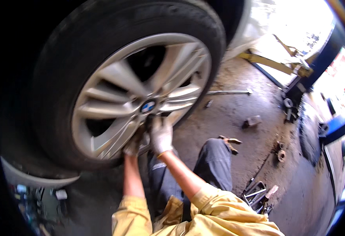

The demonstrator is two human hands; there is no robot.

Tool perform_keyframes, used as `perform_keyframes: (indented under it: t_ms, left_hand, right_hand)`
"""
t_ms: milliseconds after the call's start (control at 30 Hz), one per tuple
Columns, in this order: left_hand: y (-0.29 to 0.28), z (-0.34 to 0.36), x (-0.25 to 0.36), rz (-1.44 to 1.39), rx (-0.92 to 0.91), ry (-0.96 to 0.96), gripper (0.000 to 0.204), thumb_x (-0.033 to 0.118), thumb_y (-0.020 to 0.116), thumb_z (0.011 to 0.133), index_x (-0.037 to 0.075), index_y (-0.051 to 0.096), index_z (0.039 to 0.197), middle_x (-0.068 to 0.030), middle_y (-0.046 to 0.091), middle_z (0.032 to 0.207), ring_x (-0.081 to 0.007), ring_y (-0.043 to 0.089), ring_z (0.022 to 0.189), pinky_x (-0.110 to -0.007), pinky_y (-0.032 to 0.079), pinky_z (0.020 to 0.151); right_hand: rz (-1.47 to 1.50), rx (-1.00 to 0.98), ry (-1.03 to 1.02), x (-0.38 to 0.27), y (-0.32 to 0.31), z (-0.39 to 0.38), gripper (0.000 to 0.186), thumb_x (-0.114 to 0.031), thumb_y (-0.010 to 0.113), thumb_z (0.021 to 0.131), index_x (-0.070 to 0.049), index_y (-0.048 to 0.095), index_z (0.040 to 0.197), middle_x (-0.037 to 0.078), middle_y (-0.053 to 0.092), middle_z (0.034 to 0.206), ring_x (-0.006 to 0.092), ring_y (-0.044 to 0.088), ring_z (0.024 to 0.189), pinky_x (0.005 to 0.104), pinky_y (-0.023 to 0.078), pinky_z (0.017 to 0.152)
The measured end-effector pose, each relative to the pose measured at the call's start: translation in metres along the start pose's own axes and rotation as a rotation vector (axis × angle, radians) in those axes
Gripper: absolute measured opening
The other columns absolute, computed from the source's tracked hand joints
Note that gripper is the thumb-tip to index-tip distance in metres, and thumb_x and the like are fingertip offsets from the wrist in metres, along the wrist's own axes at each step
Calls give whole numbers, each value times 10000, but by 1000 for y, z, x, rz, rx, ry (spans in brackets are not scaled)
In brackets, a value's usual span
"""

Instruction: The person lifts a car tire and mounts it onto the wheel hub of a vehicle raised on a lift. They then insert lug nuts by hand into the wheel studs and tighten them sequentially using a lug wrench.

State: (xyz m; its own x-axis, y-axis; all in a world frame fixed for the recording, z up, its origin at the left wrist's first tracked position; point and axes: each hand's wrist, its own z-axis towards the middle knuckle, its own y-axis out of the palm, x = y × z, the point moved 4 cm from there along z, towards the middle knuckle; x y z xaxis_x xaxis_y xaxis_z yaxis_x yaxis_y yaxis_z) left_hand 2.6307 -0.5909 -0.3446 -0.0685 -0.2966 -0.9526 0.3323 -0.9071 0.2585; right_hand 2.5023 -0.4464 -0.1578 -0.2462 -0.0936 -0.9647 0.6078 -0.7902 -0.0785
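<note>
A car wheel (119, 76) with silver split spokes and a black tire (56, 74) fills the upper left, with a round blue and white cap (148, 106) at its hub. Both my hands wear pale work gloves. Just below the cap, my right hand (161, 134) is closed at a small dark object by the hub, too blurred to name. Beside it on the left, my left hand (133, 144) is at the lower spokes; its fingers are blurred and partly hidden.
On the stained floor right of the wheel lie a long metal bar (229, 92), a brownish block (252, 121), a rusty ring-ended part (282, 156) and several hand tools (259, 196). A blue lift post (318, 63) with a yellow arm (269, 63) stands at the upper right.
</note>
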Motion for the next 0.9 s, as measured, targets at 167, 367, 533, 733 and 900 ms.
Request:
perform_keyframes:
  t_ms: [167, 367, 533, 733, 900]
  left_hand:
    - [-4, 4, -42, -959, 100, -385, 365, 211, 527, 1080, 32, 536, 1398, -103, 610, 1283, -202, 575, 1186, -342, 496, 1032]
    - [2, 4, -95, -2308, 117, -936, 370, 192, 674, 987, 56, 635, 1329, -103, 683, 1232, -222, 648, 1110, -358, 529, 951]
    - [-3, 8, -105, -2985, -126, -1143, 358, 193, 737, 942, 62, 675, 1270, -118, 701, 1199, -227, 653, 1101, -376, 520, 954]
    - [-2, 8, -109, -2618, -8, -995, 359, 204, 689, 992, 26, 636, 1298, -81, 672, 1157, -163, 614, 1003, -310, 522, 864]
    - [-1, 2, -84, -2714, -8, -1059, 411, 262, 741, 933, 79, 664, 1292, -141, 679, 1203, -273, 640, 1095, -409, 515, 938]
  right_hand:
    - [-146, -245, -119, 1, -8, 0, 234, -273, 592, 1012, -57, 620, 1097, 177, 673, 818, 437, 668, 763, 483, 543, 706]
    - [-187, -69, -157, -18, -3, -9, 244, -229, 630, 998, -41, 610, 1152, 232, 712, 1022, 424, 696, 926, 454, 560, 800]
    - [-53, -139, -30, -11, 1, 4, 272, -128, 680, 901, -37, 647, 1155, 209, 690, 1032, 365, 668, 801, 429, 550, 725]
    - [-318, -149, -425, -21, -14, 1, 238, -211, 661, 941, -42, 630, 1105, 199, 684, 964, 411, 665, 868, 490, 531, 772]
    - [-151, -20, -146, -5, 5, -2, 226, -210, 646, 978, -17, 619, 1091, 182, 701, 940, 362, 682, 806, 450, 542, 726]
